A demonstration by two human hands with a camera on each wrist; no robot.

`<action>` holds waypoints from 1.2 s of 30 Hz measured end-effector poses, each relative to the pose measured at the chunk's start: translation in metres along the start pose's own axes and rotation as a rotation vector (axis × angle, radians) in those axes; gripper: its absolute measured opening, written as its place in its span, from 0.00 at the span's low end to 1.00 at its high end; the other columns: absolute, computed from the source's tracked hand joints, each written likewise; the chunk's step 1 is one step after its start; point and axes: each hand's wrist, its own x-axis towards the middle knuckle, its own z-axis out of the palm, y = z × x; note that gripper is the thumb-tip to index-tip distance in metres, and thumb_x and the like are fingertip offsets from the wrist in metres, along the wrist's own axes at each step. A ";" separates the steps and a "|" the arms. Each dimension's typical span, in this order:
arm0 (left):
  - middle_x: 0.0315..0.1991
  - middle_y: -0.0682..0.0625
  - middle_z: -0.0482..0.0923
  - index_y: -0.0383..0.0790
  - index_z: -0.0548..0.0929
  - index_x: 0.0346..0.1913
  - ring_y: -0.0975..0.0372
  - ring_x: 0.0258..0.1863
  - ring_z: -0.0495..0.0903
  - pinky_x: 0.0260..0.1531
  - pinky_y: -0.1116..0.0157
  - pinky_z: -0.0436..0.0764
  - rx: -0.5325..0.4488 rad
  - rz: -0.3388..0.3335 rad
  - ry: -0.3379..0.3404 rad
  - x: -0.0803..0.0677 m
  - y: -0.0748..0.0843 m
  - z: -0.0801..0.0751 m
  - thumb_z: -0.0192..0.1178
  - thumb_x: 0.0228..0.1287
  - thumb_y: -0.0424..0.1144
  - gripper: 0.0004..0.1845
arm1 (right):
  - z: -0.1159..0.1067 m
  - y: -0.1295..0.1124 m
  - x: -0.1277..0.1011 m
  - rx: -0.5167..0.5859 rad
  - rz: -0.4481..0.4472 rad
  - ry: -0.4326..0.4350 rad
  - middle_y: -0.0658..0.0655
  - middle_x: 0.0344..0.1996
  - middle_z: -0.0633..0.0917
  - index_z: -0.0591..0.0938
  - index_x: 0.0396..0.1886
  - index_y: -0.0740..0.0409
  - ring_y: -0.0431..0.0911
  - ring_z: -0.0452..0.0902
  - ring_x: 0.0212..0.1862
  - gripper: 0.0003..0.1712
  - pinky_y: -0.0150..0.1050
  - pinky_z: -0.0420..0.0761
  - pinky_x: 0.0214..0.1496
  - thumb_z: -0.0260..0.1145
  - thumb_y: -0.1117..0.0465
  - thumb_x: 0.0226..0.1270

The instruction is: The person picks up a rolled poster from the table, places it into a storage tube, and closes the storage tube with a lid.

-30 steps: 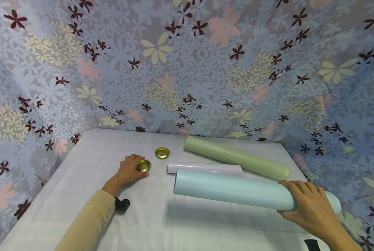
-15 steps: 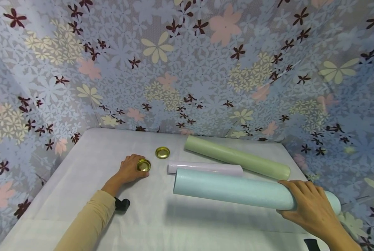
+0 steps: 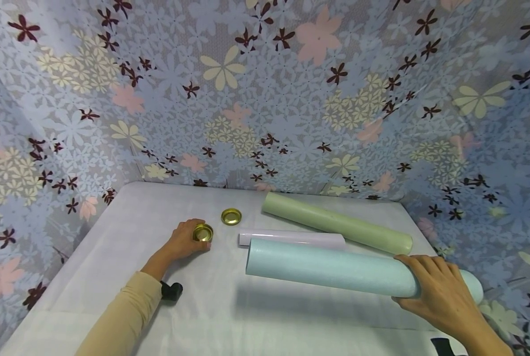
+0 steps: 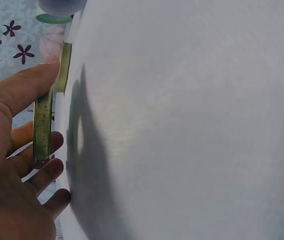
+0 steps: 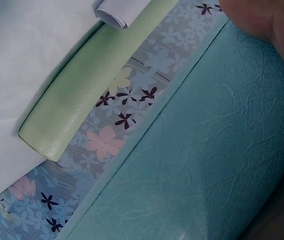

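My left hand (image 3: 182, 241) pinches a round gold lid (image 3: 202, 233) by its rim, between thumb and fingers. In the left wrist view the lid (image 4: 42, 127) is held on edge to the camera, and a shadow falls on the cloth beside it. Another gold lid (image 3: 231, 216) lies just beyond, to the right. At the right, my right hand (image 3: 440, 291) grips a light blue rolled sheet (image 3: 331, 267) near its right end. The roll hangs above the table, its shadow below. Up close in the right wrist view, its surface (image 5: 197, 140) looks finely creased.
Behind the blue roll lie a pale lilac roll (image 3: 291, 237), partly hidden, and a green roll (image 3: 336, 222), slanting toward the right edge. White cloth (image 3: 211, 311) covers the table. A flowered curtain (image 3: 265, 99) hangs around its back and sides.
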 end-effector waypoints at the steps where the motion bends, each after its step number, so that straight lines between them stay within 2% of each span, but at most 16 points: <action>1: 0.59 0.35 0.71 0.32 0.66 0.65 0.42 0.59 0.65 0.59 0.43 0.63 -0.003 -0.007 0.000 -0.001 0.001 -0.001 0.68 0.54 0.45 0.38 | 0.000 0.000 0.000 -0.001 -0.003 0.001 0.59 0.42 0.81 0.76 0.53 0.53 0.59 0.73 0.42 0.55 0.56 0.67 0.41 0.70 0.23 0.28; 3: 0.59 0.35 0.71 0.32 0.66 0.65 0.42 0.59 0.65 0.59 0.43 0.64 -0.007 -0.021 0.001 -0.001 0.002 -0.002 0.68 0.54 0.45 0.38 | 0.000 0.000 0.000 -0.001 -0.006 0.002 0.59 0.42 0.81 0.76 0.54 0.53 0.59 0.73 0.42 0.53 0.55 0.67 0.41 0.80 0.37 0.21; 5: 0.60 0.34 0.70 0.32 0.66 0.65 0.42 0.60 0.65 0.58 0.43 0.65 -0.014 -0.028 0.004 -0.002 0.003 -0.004 0.68 0.54 0.45 0.38 | 0.001 0.000 0.001 -0.002 -0.005 0.003 0.59 0.42 0.81 0.76 0.54 0.53 0.59 0.73 0.42 0.54 0.55 0.67 0.40 0.77 0.30 0.23; 7: 0.60 0.34 0.70 0.33 0.66 0.65 0.42 0.60 0.65 0.58 0.43 0.66 -0.019 -0.027 0.008 -0.002 0.003 -0.006 0.68 0.55 0.45 0.38 | 0.001 -0.001 0.001 0.000 -0.003 0.004 0.59 0.42 0.81 0.77 0.54 0.53 0.58 0.73 0.42 0.56 0.55 0.67 0.40 0.61 0.17 0.32; 8: 0.60 0.34 0.69 0.33 0.65 0.65 0.42 0.60 0.64 0.57 0.43 0.66 -0.024 -0.027 0.008 -0.003 0.003 -0.006 0.68 0.55 0.45 0.38 | 0.001 -0.001 0.001 0.001 -0.001 0.004 0.59 0.42 0.81 0.77 0.54 0.53 0.58 0.73 0.42 0.57 0.55 0.67 0.40 0.51 0.14 0.36; 10: 0.61 0.34 0.69 0.33 0.65 0.66 0.42 0.61 0.64 0.57 0.44 0.67 -0.029 -0.024 0.010 -0.003 0.004 -0.007 0.67 0.55 0.45 0.38 | 0.001 -0.001 0.001 0.001 0.002 0.003 0.59 0.42 0.81 0.76 0.54 0.52 0.58 0.73 0.42 0.57 0.55 0.67 0.39 0.32 0.15 0.43; 19: 0.63 0.33 0.66 0.33 0.65 0.66 0.41 0.61 0.65 0.55 0.44 0.69 -0.029 -0.009 0.028 -0.006 0.016 -0.017 0.67 0.56 0.45 0.38 | 0.002 -0.002 0.002 0.003 0.016 -0.008 0.60 0.42 0.81 0.76 0.54 0.52 0.59 0.73 0.42 0.58 0.55 0.67 0.40 0.32 0.14 0.42; 26: 0.64 0.33 0.65 0.33 0.64 0.67 0.41 0.62 0.65 0.55 0.45 0.71 -0.050 -0.020 0.034 -0.015 0.028 -0.026 0.67 0.56 0.46 0.39 | 0.002 -0.001 0.002 0.003 0.007 0.011 0.60 0.41 0.82 0.77 0.53 0.52 0.59 0.73 0.41 0.57 0.54 0.67 0.38 0.31 0.15 0.44; 29: 0.65 0.33 0.65 0.34 0.63 0.67 0.42 0.62 0.65 0.55 0.45 0.71 -0.058 -0.026 0.038 -0.019 0.033 -0.029 0.67 0.56 0.47 0.39 | 0.002 0.000 0.002 -0.001 0.008 0.009 0.60 0.41 0.82 0.77 0.53 0.52 0.59 0.74 0.41 0.57 0.54 0.67 0.38 0.35 0.14 0.42; 31: 0.65 0.34 0.65 0.34 0.64 0.67 0.42 0.62 0.65 0.56 0.45 0.71 -0.064 -0.029 0.043 -0.021 0.037 -0.031 0.67 0.56 0.47 0.40 | 0.002 0.000 0.002 -0.004 0.010 0.004 0.60 0.41 0.82 0.77 0.53 0.52 0.59 0.74 0.41 0.56 0.55 0.67 0.38 0.51 0.14 0.36; 32: 0.65 0.34 0.65 0.34 0.64 0.67 0.42 0.62 0.65 0.56 0.45 0.71 -0.068 -0.028 0.046 -0.022 0.039 -0.032 0.67 0.56 0.48 0.40 | 0.002 0.000 0.002 -0.006 0.010 0.003 0.60 0.41 0.82 0.77 0.53 0.52 0.59 0.74 0.41 0.56 0.55 0.67 0.38 0.61 0.17 0.31; 34: 0.65 0.34 0.64 0.34 0.64 0.67 0.42 0.63 0.64 0.56 0.44 0.70 -0.075 -0.026 0.052 -0.024 0.043 -0.033 0.67 0.56 0.48 0.40 | 0.002 0.000 0.002 -0.010 0.011 -0.001 0.60 0.41 0.82 0.77 0.53 0.52 0.59 0.74 0.41 0.54 0.55 0.68 0.38 0.74 0.26 0.25; 36: 0.65 0.34 0.64 0.34 0.64 0.67 0.42 0.63 0.64 0.56 0.44 0.71 -0.084 -0.022 0.061 -0.027 0.047 -0.035 0.66 0.57 0.48 0.39 | 0.002 0.000 0.003 -0.013 0.012 -0.004 0.60 0.41 0.82 0.76 0.53 0.52 0.59 0.74 0.42 0.52 0.55 0.68 0.38 0.79 0.34 0.22</action>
